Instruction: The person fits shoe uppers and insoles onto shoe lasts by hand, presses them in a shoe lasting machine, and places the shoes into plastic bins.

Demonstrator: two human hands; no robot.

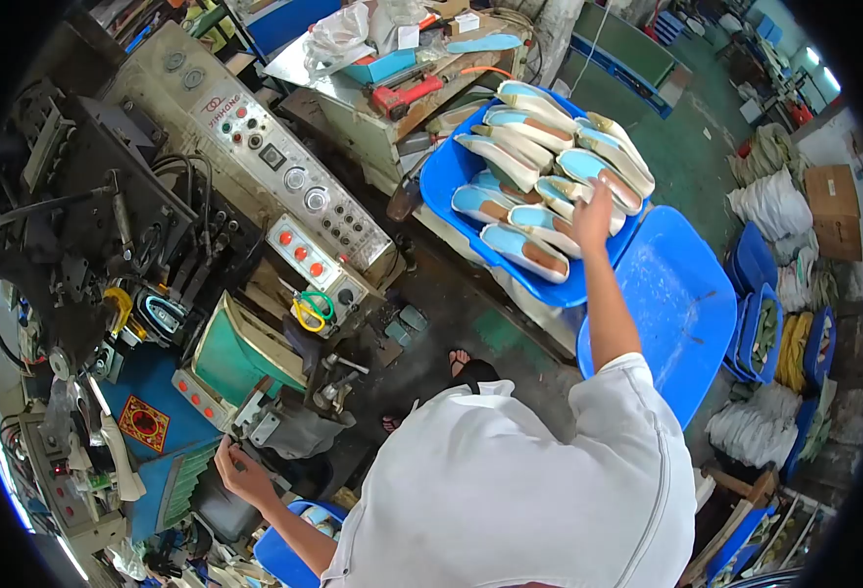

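Note:
My right hand [593, 214] reaches over a blue basin [437, 181] heaped with pale shoe uppers with blue and brown insoles. Its fingers are closed at the edge of one shoe [603, 174] on the right side of the pile. My left hand [241, 474] is low on the left, beside the metal clamp [261, 423] of a machine, with fingers partly spread and nothing seen in them. A second blue basin [676, 294] stands against the first, to the right of my right forearm.
A machine with a control panel [294, 178] fills the left. Green-handled scissors [314, 310] lie on the button box. A bench [353, 147] with a red tool [407, 96] stands behind. Sacks [772, 204], a carton [833, 208] and more blue basins line the right.

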